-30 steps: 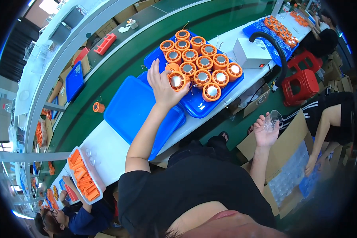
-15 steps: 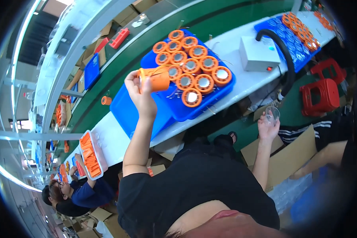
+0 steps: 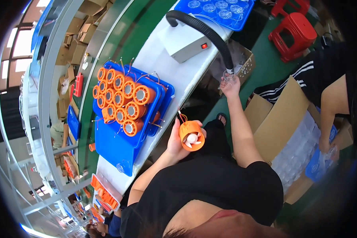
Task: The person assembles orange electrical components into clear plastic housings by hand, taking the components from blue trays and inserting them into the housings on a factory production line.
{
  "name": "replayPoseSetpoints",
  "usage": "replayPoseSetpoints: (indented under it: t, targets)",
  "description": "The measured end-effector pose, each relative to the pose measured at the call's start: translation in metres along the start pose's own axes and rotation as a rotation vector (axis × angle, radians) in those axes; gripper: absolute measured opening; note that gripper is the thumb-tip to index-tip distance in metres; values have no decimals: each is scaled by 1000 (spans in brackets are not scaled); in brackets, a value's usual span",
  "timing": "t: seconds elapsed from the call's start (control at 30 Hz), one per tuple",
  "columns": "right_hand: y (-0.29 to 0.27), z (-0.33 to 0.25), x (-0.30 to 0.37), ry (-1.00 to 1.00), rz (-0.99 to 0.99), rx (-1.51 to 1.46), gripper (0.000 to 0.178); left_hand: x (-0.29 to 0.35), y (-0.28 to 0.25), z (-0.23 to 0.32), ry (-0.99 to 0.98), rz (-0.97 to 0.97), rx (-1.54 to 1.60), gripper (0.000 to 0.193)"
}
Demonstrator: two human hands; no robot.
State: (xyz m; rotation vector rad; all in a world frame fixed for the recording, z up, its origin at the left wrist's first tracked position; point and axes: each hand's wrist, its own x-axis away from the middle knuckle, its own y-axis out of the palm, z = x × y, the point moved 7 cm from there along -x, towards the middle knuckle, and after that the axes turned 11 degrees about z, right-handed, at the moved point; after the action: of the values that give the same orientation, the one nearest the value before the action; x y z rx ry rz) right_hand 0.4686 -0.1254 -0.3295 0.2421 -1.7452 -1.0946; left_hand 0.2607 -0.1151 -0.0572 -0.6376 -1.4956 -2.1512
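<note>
My left hand is wrapped round an orange cylindrical fan housing. Its mouth faces me, showing white blades, and thin wires stick out at its far end. Farther right, my right hand grips a clear round plastic cover at the tip of a black ribbed hose. Fingers partly hide the cover, so I cannot tell whether it touches the nozzle. The hose arches out from a white box with a lit red switch. Several orange housings with silvery round centres stand on a blue tray.
A blue lid bears one clear cover. Orange pieces fill a white bin; a blue tray of clear covers lies at the far end. Red stools and an open carton stand right, beside another person's arm.
My left hand has brought the orange housing from above the tray back toward my body, turning its mouth to me. My right hand has raised the clear cover to the hose tip. The view has turned rightward.
</note>
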Motion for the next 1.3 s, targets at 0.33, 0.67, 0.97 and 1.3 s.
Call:
replayPoseSetpoints:
  t: [0.33, 0.67, 0.97, 1.3]
  targets:
    - [-29, -71, -5, -333, 383, 725, 33, -89, -12, -29, -101, 135, -122, 52]
    - [19, -149, 137, -1122, 405, 1208, 23, -284, -69, -59, -368, 272, 36, 44]
    - [-48, -166, 211, -983, 578, 1051, 20, -379, -94, -68, -325, 414, -334, 45]
    - [-44, -162, 205, -791, 541, 863, 20, -351, 6, -35, 987, 123, -1971, 37]
